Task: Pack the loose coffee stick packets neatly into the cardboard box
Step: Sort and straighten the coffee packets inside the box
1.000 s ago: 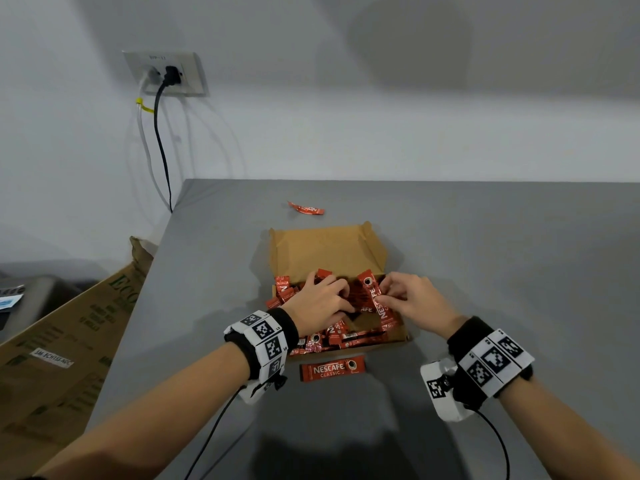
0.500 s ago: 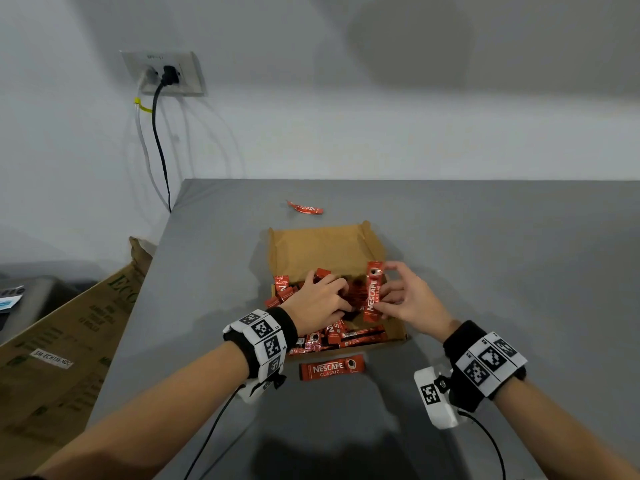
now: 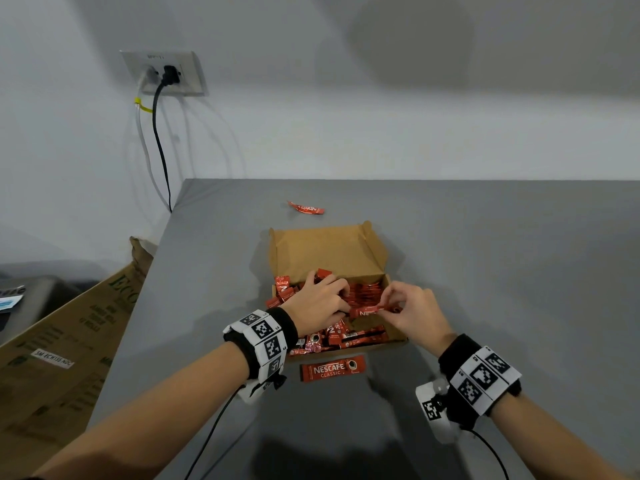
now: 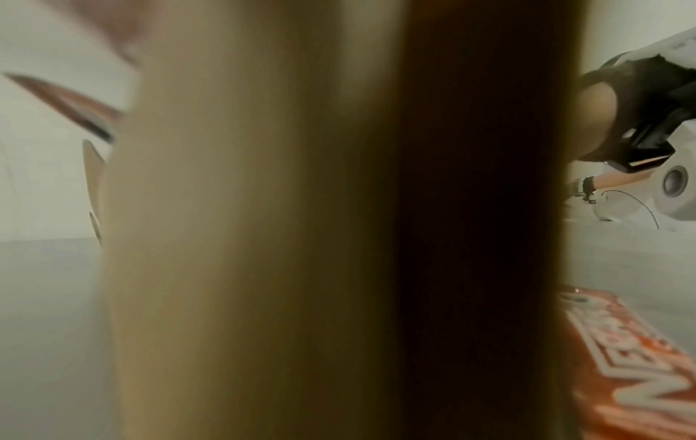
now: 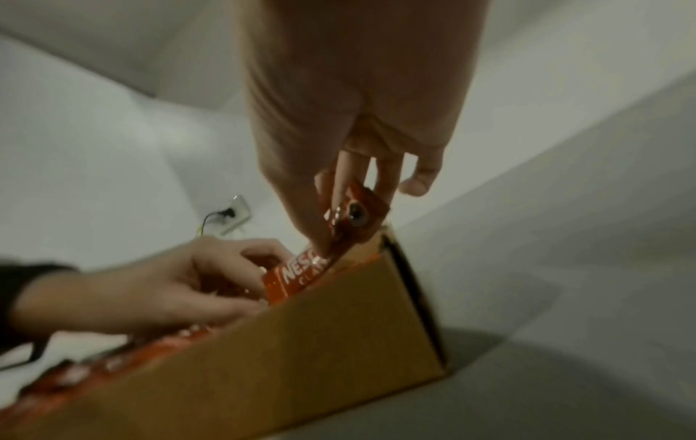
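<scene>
Two hands are seen over the open cardboard box [image 3: 325, 249] on the grey table [image 3: 502, 271]. One red coffee stick [image 3: 372, 310] is pinched by the right hand [image 3: 414, 315] above the box's right side. The left hand [image 3: 320, 303] is pressed, fingers curled, onto the packets in the box [image 3: 363, 294]; whether any is gripped cannot be told. Two loose packets are left outside: one in front [image 3: 332, 368], one behind [image 3: 306, 208].

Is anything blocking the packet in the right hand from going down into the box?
Partly: the left hand lies over the packets inside the cardboard box, beside the held packet pinched by the right hand. Only the right-side gap looks free.
</scene>
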Action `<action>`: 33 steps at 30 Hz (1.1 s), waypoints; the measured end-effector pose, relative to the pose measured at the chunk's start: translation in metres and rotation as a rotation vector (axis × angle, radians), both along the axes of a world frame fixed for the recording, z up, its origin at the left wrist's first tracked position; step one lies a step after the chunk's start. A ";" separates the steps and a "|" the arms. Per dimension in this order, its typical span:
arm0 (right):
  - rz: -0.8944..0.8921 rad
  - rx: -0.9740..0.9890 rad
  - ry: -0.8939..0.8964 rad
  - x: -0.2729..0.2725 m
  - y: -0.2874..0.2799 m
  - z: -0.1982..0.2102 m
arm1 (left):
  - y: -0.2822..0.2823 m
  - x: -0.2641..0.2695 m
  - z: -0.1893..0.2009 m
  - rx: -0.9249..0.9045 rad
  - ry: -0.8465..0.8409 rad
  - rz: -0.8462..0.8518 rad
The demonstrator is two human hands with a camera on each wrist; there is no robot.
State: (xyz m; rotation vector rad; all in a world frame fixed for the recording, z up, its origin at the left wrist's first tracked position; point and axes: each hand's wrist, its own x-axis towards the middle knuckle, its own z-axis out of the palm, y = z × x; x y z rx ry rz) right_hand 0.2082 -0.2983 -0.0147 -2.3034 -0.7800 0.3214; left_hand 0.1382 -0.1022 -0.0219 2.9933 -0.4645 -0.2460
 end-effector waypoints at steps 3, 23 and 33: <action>0.115 -0.241 -0.193 -0.003 0.001 -0.002 | 0.000 0.001 0.000 -0.005 0.007 -0.001; 0.162 -0.395 -0.450 0.001 0.009 -0.008 | 0.002 0.001 0.001 -0.038 0.046 0.014; 0.123 -0.416 -0.436 0.004 0.014 -0.015 | 0.002 0.000 0.007 0.000 0.042 -0.018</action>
